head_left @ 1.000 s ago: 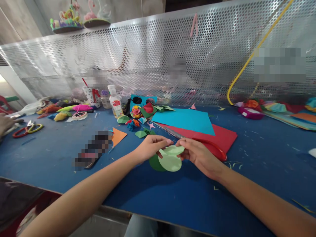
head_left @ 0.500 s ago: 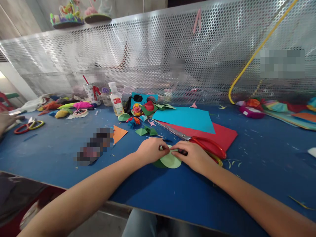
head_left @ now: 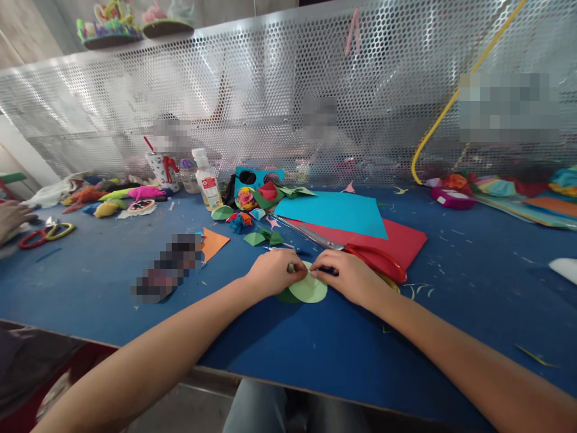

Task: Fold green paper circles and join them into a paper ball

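Note:
A light green paper circle (head_left: 311, 290) lies on the blue table, partly over a darker green paper piece (head_left: 286, 295). My left hand (head_left: 277, 272) pinches at the upper left of the light circle, thumb and fingertips together. From the other side my right hand (head_left: 345, 273) meets it, its thumb and forefinger closed at the circle's upper right edge. The fingertips of both hands almost touch. Just behind my right hand lie big scissors (head_left: 378, 262) with red and yellow handles, blades pointing to the back left.
Red paper (head_left: 408, 239) and blue paper (head_left: 333, 211) lie behind the scissors. Folded green pieces (head_left: 264, 237), a glue bottle (head_left: 207, 180) and a cup (head_left: 160, 171) stand or lie to the left. Another person's hand (head_left: 13, 219) is at far left near second scissors (head_left: 47, 233). A perforated metal panel (head_left: 270, 90) backs the table.
The view has shifted slightly. Both hands stay at the light green circle, with only small finger movements. The other person's hand at far left has moved a little.

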Available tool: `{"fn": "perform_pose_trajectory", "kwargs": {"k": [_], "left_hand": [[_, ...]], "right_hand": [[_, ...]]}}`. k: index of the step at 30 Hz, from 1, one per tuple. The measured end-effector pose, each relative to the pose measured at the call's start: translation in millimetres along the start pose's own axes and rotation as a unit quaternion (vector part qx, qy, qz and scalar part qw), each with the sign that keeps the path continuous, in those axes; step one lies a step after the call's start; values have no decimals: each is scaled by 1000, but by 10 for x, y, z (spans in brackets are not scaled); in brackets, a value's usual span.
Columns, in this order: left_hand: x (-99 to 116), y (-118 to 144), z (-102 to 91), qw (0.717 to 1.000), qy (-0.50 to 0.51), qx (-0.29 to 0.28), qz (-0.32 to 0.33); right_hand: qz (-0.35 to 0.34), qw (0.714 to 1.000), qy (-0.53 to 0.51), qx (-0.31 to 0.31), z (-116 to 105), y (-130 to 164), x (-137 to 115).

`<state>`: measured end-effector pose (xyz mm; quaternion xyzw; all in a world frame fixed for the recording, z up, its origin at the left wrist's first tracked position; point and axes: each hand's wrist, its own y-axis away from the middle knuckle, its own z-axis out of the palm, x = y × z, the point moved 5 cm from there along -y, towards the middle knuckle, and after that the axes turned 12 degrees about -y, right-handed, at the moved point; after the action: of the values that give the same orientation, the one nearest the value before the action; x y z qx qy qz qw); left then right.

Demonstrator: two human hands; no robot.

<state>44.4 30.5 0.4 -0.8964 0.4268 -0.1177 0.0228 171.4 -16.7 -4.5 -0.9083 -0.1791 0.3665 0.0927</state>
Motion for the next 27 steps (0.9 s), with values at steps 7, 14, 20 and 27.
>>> {"fn": "perform_pose_trajectory", "kwargs": {"k": [7,14,20,27], "left_hand": [[26,-12,-14,1000,-6,-4,11],[32,-28,-17,1000,-10,-10,3],[3,-24,11,999,-7,-4,-33],[3,-12,11,999,30,-18,-29]], "right_hand": [[-8,1000,8,-7,2,7,7],[-16,1000,12,-5,-15,-4,-5],[2,1000,16,3,-16,5,19],[25,1000,18,-7,-31,5,-11]]}}
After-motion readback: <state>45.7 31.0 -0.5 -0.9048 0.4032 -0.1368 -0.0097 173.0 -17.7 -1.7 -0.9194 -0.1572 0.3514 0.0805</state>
